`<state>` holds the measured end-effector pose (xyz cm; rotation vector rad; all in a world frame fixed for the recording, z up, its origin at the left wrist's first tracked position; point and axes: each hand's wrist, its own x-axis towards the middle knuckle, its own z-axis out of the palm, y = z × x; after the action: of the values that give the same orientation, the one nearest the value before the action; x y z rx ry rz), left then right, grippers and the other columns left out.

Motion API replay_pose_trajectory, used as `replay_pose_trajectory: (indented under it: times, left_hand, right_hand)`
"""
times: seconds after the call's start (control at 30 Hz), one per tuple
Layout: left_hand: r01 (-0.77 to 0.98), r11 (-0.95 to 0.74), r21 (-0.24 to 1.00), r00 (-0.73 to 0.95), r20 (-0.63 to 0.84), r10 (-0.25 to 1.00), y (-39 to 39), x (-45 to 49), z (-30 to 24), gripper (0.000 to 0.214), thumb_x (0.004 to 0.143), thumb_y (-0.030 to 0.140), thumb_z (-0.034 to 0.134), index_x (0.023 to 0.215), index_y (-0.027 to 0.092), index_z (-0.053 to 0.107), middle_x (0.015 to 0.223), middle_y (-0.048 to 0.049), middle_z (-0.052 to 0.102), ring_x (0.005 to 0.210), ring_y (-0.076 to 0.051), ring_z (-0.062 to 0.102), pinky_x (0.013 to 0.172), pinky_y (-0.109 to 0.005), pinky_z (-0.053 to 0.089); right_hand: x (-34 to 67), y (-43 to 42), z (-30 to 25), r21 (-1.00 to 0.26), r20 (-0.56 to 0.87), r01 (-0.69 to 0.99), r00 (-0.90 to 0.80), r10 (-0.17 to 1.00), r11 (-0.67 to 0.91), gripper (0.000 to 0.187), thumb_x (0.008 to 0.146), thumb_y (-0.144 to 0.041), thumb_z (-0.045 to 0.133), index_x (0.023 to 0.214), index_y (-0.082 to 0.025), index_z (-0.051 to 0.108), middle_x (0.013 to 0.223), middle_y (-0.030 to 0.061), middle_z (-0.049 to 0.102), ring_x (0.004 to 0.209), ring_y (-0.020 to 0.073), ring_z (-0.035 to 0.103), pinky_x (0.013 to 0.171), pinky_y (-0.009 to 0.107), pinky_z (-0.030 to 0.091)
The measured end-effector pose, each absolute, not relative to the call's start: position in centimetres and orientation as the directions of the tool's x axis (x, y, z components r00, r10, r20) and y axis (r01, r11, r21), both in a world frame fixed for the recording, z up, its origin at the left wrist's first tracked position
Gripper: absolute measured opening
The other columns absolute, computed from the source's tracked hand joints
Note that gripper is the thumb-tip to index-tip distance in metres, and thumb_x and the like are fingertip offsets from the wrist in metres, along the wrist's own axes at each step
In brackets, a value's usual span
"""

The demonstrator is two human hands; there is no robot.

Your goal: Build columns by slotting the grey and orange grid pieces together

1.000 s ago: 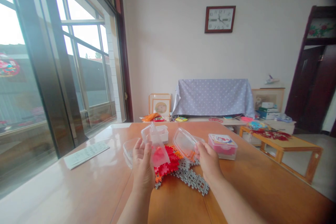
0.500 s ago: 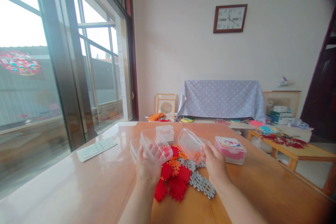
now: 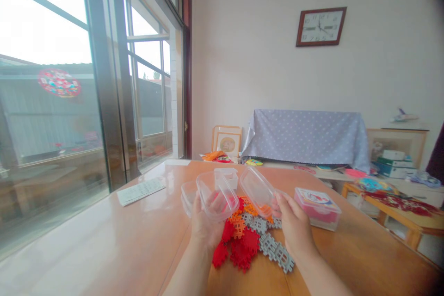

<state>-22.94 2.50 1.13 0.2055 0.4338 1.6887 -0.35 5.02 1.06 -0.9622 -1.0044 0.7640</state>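
My left hand (image 3: 208, 222) is closed around a clear plastic container (image 3: 218, 194), tilted above the table. Between the fingers and thumb of my right hand (image 3: 294, 217) is a clear plastic lid (image 3: 255, 189), held slanted and apart from the container. Below and between both hands lies a pile of interlocking plastic building pieces: red ones (image 3: 243, 249), orange ones (image 3: 238, 228) and grey ones (image 3: 275, 247). Another clear container (image 3: 187, 196) stands on the table behind my left hand, partly hidden by it.
A small white box (image 3: 227, 176) stands behind the pile. To the right sits a lidded box with pink contents (image 3: 318, 212). A paper booklet (image 3: 140, 190) lies on the table (image 3: 138, 245) at left, near the window. A low wooden bench (image 3: 412, 215) holds items at right.
The view has turned slightly left, so everything appears shifted right. Both hands keep hold of the container and lid, with little change between them.
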Motion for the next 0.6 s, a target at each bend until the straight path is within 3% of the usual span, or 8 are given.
replay_pose_trajectory:
  times: [0.13, 0.3, 0.47, 0.6]
  left_hand:
    - [-0.927, -0.099, 0.363, -0.142, -0.093, 0.986, 2.3, -22.8, 1.3, 0.049, 0.089, 0.059, 0.059, 0.110, 0.015, 0.065, 0.111, -0.0163, 0.070, 0.092, -0.027, 0.072, 0.079, -0.045, 0.060]
    - [-0.938, -0.104, 0.331, -0.155, -0.133, 0.979, 2.4, -22.6, 1.3, 0.050, 0.089, 0.059, 0.059, 0.113, 0.015, 0.064, 0.115, -0.0182, 0.069, 0.100, -0.030, 0.071, 0.084, -0.048, 0.060]
    - [-0.932, -0.151, 0.329, -0.208, -0.145, 0.967, 2.4, -23.5, 1.4, 0.049, 0.089, 0.059, 0.058, 0.110, 0.015, 0.064, 0.110, -0.0160, 0.069, 0.092, -0.028, 0.071, 0.081, -0.048, 0.060]
    - [-0.925, -0.180, 0.335, -0.240, -0.148, 0.959, 2.5, -24.5, 1.5, 0.049, 0.089, 0.059, 0.060, 0.110, 0.015, 0.063, 0.109, -0.0152, 0.069, 0.089, -0.027, 0.072, 0.081, -0.046, 0.060]
  right_hand:
    - [-0.4, 4.8, 0.8, -0.933, 0.327, -0.058, 0.278, 0.903, 0.355, 0.050, 0.082, -0.064, 0.067, 0.110, -0.023, 0.075, 0.112, 0.0078, 0.076, 0.107, 0.0305, 0.069, 0.086, 0.040, 0.056]
    - [-0.2, 4.4, 0.8, -0.820, 0.566, 0.257, 0.232, 0.791, 0.512, 0.043, 0.088, -0.061, 0.061, 0.107, -0.026, 0.077, 0.116, 0.0081, 0.074, 0.111, 0.0298, 0.065, 0.101, 0.045, 0.048]
    - [-0.2, 3.7, 1.0, -0.652, 0.726, 0.447, 0.135, 0.674, 0.613, 0.039, 0.092, -0.057, 0.057, 0.105, -0.027, 0.078, 0.110, 0.0102, 0.074, 0.104, 0.0290, 0.065, 0.097, 0.046, 0.048]
    - [-1.1, 3.3, 0.2, -0.717, 0.646, 0.390, 0.061, 0.761, 0.578, 0.039, 0.093, -0.056, 0.056, 0.112, -0.029, 0.076, 0.113, 0.0080, 0.074, 0.084, 0.0256, 0.070, 0.083, 0.043, 0.054]
